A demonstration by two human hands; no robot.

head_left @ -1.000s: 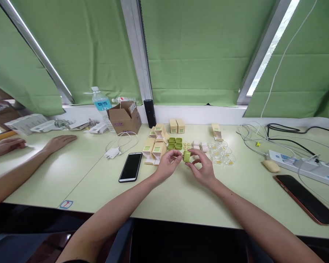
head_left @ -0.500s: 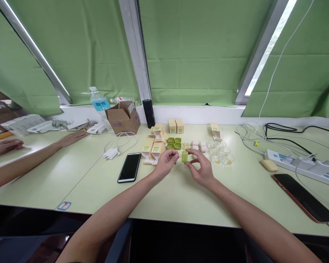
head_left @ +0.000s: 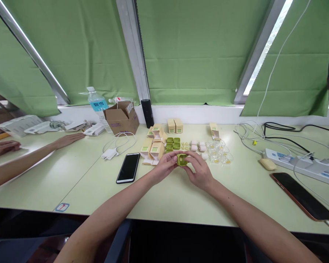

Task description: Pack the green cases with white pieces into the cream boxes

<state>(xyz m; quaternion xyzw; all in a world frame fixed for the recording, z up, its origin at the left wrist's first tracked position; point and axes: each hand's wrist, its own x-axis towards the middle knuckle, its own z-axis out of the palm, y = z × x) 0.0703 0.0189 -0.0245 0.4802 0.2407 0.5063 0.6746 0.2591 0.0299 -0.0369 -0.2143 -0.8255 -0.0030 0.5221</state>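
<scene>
Between my two hands is a small green square cup (head_left: 182,160), its hollow side turned toward me. My left hand (head_left: 166,166) grips its left edge with closed fingers. From the other side my right hand (head_left: 199,171) pinches it between thumb and fingers. Just behind lie several matching green cups (head_left: 173,142) in rows. Tiny yellow pieces (head_left: 184,144) and pale pink blocks (head_left: 202,147) sit to their right, then a cluster of clear plastic pieces (head_left: 218,151). Opened cream boxes (head_left: 153,148) stand close to my left hand.
A phone (head_left: 128,168) and a white charger (head_left: 109,154) lie to the left. Behind them stand a brown carton (head_left: 122,118) and a water bottle (head_left: 98,106). At right are a power strip (head_left: 298,164) and another phone (head_left: 303,195). Another person's arm (head_left: 30,160) rests at far left.
The green cup has turned so its hollow side faces me. My left fingers have moved right, from a thin piece at its side onto the cup itself.
</scene>
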